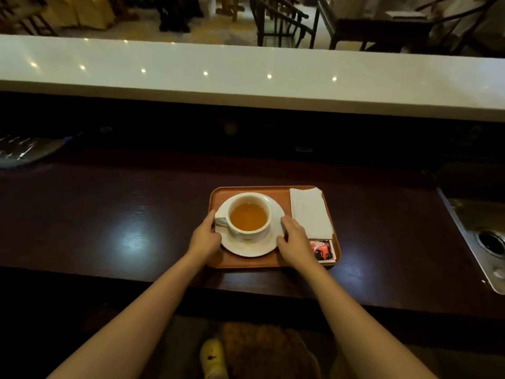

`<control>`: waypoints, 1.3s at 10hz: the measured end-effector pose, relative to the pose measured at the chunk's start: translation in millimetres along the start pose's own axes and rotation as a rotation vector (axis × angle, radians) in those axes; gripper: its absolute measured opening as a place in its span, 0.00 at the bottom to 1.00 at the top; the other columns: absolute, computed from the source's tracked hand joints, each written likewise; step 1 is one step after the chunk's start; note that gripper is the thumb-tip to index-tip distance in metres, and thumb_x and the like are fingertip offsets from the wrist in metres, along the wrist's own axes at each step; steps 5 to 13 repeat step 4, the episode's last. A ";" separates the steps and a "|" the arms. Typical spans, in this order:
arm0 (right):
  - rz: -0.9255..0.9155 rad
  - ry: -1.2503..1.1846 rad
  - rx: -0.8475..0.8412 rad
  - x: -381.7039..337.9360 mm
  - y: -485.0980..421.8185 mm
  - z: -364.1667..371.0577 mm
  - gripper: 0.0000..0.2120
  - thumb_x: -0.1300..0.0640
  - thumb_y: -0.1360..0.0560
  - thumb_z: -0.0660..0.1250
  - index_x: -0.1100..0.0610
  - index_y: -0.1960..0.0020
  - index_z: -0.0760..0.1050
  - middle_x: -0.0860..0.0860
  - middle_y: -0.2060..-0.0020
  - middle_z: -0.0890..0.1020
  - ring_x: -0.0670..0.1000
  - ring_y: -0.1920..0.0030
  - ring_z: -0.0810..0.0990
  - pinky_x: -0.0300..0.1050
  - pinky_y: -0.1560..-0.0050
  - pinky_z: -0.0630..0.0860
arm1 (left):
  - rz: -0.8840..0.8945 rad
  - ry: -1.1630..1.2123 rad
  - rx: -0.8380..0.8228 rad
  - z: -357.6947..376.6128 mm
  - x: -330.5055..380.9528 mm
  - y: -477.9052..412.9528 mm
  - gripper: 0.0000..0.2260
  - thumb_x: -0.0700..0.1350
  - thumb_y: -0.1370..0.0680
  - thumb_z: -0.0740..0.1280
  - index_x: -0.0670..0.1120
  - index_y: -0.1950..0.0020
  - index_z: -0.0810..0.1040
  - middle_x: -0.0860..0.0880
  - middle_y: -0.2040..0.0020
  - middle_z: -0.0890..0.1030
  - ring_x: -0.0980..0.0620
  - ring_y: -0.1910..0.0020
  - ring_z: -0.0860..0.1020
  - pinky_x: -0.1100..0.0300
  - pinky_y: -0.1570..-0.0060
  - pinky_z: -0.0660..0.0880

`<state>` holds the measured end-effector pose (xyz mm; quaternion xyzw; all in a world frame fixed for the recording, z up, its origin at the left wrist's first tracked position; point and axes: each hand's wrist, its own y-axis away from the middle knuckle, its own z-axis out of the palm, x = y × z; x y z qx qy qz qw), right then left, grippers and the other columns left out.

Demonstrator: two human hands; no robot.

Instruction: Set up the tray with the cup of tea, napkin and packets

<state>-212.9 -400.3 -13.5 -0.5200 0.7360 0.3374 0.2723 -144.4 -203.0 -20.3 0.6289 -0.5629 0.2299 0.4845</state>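
An orange-brown tray [247,261] lies on the dark wooden counter. On its left half stands a white cup of tea [249,216] on a white saucer [252,247], handle pointing left. My left hand [205,238] grips the saucer's left rim beside the handle. My right hand [294,237] grips the saucer's right rim. A folded white napkin [310,212] lies along the tray's right side. Below the napkin, at the near right corner, lies a red and black packet [323,250], partly hidden by my right hand.
The dark counter [109,214] runs left and right of the tray. A raised white ledge [246,75] runs along the back. A metal sink with a drain [486,242] is at the right edge. A shiny plastic-wrapped object [21,150] lies far left.
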 end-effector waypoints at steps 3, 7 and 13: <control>-0.048 0.014 0.007 8.2 -0.2 2.7 0.25 0.61 0.25 0.60 0.58 0.29 0.60 0.56 0.28 0.63 0.56 0.29 0.60 0.52 0.28 0.58 | 0.058 -0.036 0.033 0.6 -1.6 -6.2 0.26 0.34 0.28 0.59 0.53 0.32 0.66 0.45 0.35 0.74 0.45 0.38 0.72 0.50 0.38 0.70; -0.062 0.054 0.045 4.2 -2.7 -7.1 0.24 0.63 0.25 0.59 0.57 0.30 0.60 0.56 0.30 0.65 0.57 0.30 0.60 0.53 0.30 0.60 | 0.136 -0.129 0.126 -11.0 8.4 -4.9 0.25 0.34 0.28 0.58 0.50 0.32 0.65 0.44 0.34 0.73 0.43 0.37 0.71 0.57 0.43 0.67; -0.062 0.054 0.045 4.2 -2.7 -7.1 0.24 0.63 0.25 0.59 0.57 0.30 0.60 0.56 0.30 0.65 0.57 0.30 0.60 0.53 0.30 0.60 | 0.136 -0.129 0.126 -11.0 8.4 -4.9 0.25 0.34 0.28 0.58 0.50 0.32 0.65 0.44 0.34 0.73 0.43 0.37 0.71 0.57 0.43 0.67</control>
